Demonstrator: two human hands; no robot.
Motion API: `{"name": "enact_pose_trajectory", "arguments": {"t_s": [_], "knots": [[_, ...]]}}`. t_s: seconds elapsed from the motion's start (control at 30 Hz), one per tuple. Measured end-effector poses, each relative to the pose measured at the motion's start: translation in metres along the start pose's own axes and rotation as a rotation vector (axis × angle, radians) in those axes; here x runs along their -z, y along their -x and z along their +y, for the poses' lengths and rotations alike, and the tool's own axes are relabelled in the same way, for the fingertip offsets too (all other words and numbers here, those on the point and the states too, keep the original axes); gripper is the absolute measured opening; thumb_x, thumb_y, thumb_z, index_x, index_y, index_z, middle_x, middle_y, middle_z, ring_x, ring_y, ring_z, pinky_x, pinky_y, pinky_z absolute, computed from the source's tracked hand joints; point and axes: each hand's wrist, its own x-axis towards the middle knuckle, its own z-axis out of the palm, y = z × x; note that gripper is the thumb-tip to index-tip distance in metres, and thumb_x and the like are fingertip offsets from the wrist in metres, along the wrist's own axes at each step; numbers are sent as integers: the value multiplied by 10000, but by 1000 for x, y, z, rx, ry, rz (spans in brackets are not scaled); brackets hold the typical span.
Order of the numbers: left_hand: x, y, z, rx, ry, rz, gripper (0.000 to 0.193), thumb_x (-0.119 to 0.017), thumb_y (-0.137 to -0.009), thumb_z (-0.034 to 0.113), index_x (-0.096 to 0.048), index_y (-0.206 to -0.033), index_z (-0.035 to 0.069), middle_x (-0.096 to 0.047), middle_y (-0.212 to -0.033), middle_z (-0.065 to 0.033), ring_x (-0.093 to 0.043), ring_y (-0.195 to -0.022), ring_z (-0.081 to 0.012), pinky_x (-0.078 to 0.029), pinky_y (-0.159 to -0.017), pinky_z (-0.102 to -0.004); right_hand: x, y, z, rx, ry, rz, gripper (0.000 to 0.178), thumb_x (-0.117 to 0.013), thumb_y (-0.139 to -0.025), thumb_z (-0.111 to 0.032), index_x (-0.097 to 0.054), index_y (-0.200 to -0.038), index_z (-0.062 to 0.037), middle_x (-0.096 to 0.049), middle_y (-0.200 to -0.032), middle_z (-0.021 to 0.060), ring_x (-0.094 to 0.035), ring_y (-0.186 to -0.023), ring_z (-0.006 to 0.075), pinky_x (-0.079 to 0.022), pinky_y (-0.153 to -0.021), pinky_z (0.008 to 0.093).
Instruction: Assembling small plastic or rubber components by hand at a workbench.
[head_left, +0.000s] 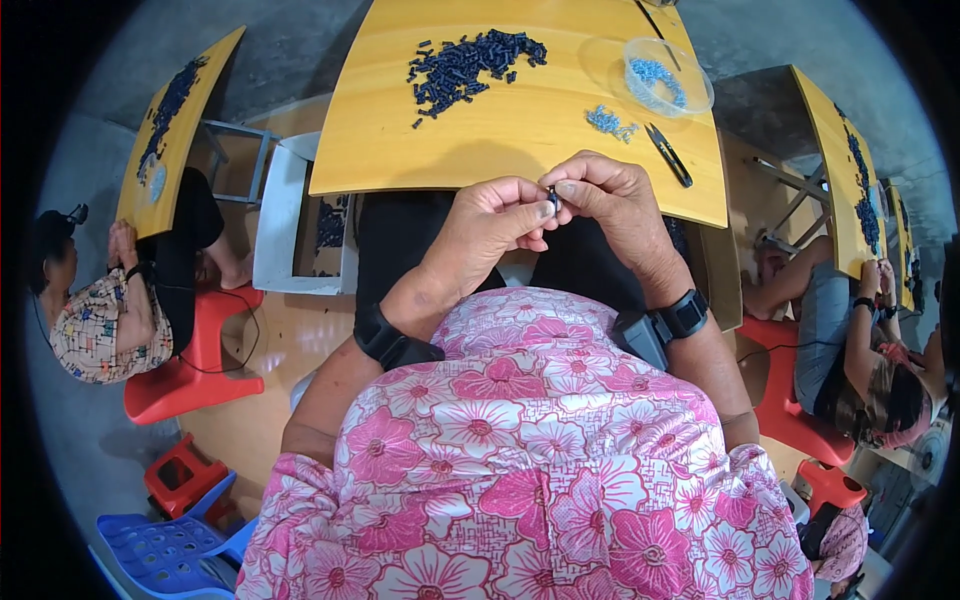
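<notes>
My left hand [497, 218] and my right hand [607, 200] meet just off the near edge of the yellow table [390, 160]. Between their fingertips is a small black plastic piece [553, 198], which both hands pinch; its far side is hidden by the fingers. Farther off on the tabletop lies a loose heap of similar small black pieces [465, 68]. To the right are a small pile of light-blue bits [608, 122] and a pair of black thread snips [668, 156]. A clear round tub [700, 95] behind them holds more light-blue bits.
A white box [283, 225] stands under the table at left, with dark pieces inside. Co-workers sit at yellow tables on the left [190, 110] and right [835, 150], on red stools. A blue plastic chair [165, 540] and a red stool [182, 475] are at lower left.
</notes>
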Motion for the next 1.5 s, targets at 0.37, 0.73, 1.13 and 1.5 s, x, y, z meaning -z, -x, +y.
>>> {"name": "enact_pose_trajectory", "arguments": {"t_s": [0.37, 0.73, 1.13, 1.5], "knots": [[-1, 0, -2, -33, -96, 47, 145, -606, -960, 125, -659, -1030, 10, -689, -962, -54, -607, -807, -62, -516, -727, -208, -5, 3, 6, 30, -21, 32, 107, -611, -938, -47, -679, -965, 32, -686, -853, 54, -623, -722, 94, -532, -694, 232], [1, 2, 3, -10, -41, 13, 150, -633, -949, 154, -660, -1002, 16, -675, -935, -41, -593, -765, -56, -508, -708, -199, -4, 4, 6, 37, -57, 14, 157, -577, -929, -4, -694, -1030, 23, -676, -867, 54, -619, -720, 98, -530, -704, 237], [-2, 3, -8, 9, -1, 74, 146, -606, -962, 134, -649, -1024, 9, -668, -931, -45, -607, -798, -74, -517, -720, -218, -7, 7, 18, 218, 131, 32, 158, -574, -907, 24, -699, -1003, 27, -629, -914, 57, -629, -766, 117, -524, -727, 242], [5, -5, -8, -331, -442, 220, 108, -660, -918, 86, -664, -998, 13, -639, -927, -16, -589, -801, -63, -503, -686, -214, -6, 3, 16, -221, -179, 25, 422, -566, -965, -379, -659, -932, 31, -641, -798, 82, -625, -648, 147, -526, -666, 261]]}}
